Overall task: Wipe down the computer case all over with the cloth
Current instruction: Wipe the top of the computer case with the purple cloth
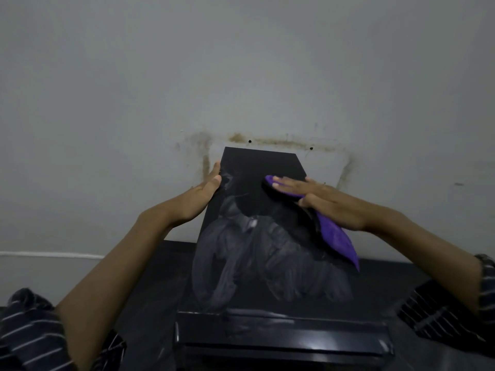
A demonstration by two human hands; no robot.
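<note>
A black computer case (pixel 257 258) stands in front of me, its dusty top panel showing grey wipe smears. A purple cloth (pixel 338 236) lies on the far right part of that panel. My right hand (pixel 318 199) presses flat on the cloth with fingers stretched out, and the cloth's tail hangs over the case's right edge. My left hand (pixel 203 194) rests against the case's left edge near the far end, fingers straight, holding it steady.
A grey wall (pixel 241 76) with brown stains and two small holes rises right behind the case. The case stands on a dark surface (pixel 150 279). A black vented object (pixel 434 314) sits at the right. A white cable (pixel 53 254) runs along the wall at the left.
</note>
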